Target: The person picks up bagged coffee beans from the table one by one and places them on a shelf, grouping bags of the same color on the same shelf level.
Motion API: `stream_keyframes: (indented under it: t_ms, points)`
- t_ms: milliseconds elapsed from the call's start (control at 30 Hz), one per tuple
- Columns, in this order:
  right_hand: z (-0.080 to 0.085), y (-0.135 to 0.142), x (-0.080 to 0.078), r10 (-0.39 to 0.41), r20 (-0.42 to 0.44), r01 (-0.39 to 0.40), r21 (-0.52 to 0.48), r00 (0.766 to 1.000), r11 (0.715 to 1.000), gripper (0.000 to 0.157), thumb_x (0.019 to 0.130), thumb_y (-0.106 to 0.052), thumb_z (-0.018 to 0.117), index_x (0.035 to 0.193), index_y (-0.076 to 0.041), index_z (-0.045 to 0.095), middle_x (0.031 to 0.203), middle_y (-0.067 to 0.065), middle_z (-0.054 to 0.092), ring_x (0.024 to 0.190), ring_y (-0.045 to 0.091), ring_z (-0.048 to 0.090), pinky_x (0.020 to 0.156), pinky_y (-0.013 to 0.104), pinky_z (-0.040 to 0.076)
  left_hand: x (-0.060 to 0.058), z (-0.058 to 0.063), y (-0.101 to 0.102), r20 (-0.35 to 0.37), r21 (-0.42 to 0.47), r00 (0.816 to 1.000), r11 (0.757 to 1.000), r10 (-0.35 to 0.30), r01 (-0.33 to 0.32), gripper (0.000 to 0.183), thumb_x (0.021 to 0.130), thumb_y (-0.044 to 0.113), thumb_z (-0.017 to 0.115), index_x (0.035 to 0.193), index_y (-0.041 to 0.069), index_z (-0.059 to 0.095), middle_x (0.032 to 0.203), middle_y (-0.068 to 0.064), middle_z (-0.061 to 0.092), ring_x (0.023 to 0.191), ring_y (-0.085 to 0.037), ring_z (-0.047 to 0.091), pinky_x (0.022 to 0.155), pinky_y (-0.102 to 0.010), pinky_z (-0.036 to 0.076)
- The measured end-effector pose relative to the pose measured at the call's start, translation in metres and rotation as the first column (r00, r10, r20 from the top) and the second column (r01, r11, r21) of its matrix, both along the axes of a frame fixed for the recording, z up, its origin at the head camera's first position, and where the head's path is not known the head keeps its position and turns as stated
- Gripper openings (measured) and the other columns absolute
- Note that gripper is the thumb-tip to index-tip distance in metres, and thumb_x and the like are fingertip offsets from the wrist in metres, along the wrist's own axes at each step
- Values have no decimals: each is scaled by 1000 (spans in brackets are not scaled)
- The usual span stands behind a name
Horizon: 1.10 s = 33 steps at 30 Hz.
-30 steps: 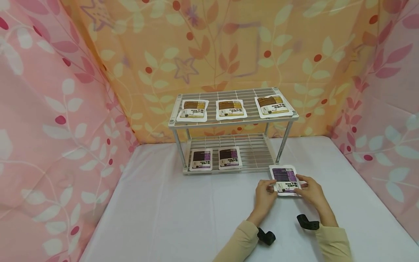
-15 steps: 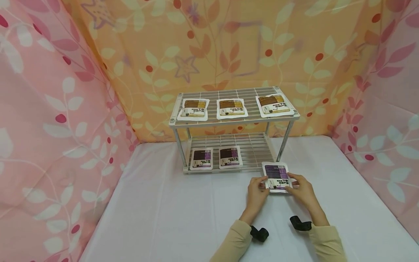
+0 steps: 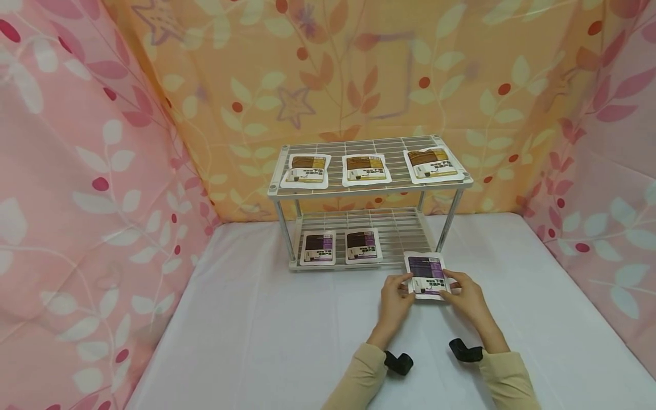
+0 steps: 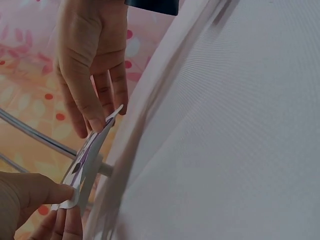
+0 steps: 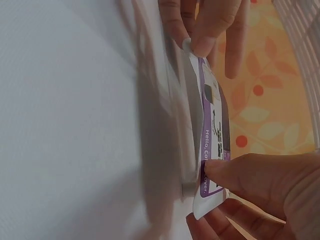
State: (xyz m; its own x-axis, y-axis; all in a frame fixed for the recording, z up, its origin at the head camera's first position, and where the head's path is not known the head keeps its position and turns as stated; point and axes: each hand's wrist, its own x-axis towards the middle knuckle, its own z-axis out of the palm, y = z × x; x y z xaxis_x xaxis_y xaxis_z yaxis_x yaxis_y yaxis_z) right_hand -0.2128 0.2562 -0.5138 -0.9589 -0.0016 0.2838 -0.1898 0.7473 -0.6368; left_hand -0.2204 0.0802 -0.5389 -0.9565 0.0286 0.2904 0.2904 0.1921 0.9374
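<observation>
Both hands hold one flat white-edged pouch with a dark and purple printed front, just in front of the rack's lower right corner. My left hand pinches its left edge, thumb on the front and fingers behind. On the opposite edge my right hand pinches the same way, its thumb over the purple strip in the right wrist view. In the left wrist view the pouch shows nearly edge-on, tilted, between the two hands. Two matching purple pouches lie side by side on the rack's lower shelf.
A two-tier white wire rack stands at the back of the white-covered table. Three brown-and-yellow pouches lie on its top shelf. Its front right post rises close behind the held pouch. Patterned cloth encloses the back and sides.
Both hands have carried the purple pouch left and slightly toward the rack, from right of the front post to the lower shelf's right corner. The shelved pouches keep their places.
</observation>
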Motion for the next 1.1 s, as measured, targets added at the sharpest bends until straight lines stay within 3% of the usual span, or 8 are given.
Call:
stream_keyframes:
  t_ms: [333, 833, 1100]
  points:
    - [0, -11, -6, 16, -50, -16, 2, 999, 1000, 49, 69, -2, 68, 114, 6, 52, 109, 27, 52, 81, 33, 55, 64, 41, 49, -8, 1, -11, -12, -28, 1000, 1000, 2, -3, 46, 66, -12, 64, 108, 6, 61, 102, -6, 54, 81, -18, 56, 63, -13, 48]
    - [3, -26, -22, 11, -155, -10, 3, 988, 1000, 45, 70, 1, 66, 111, 12, 52, 108, 30, 48, 82, 38, 54, 62, 42, 50, -23, 8, -20, -46, -82, 999, 997, 3, -7, 42, 72, -7, 63, 111, 8, 59, 103, -7, 58, 85, -17, 58, 71, -14, 47]
    - [0, -32, -29, 0, -185, -4, -22, 983, 1000, 38, 72, 3, 64, 107, 14, 55, 109, 30, 47, 84, 40, 54, 65, 44, 49, -32, 7, -22, -99, -146, 995, 988, 25, -40, 32, 73, -4, 62, 103, 6, 63, 102, -4, 57, 87, -15, 57, 72, -13, 46]
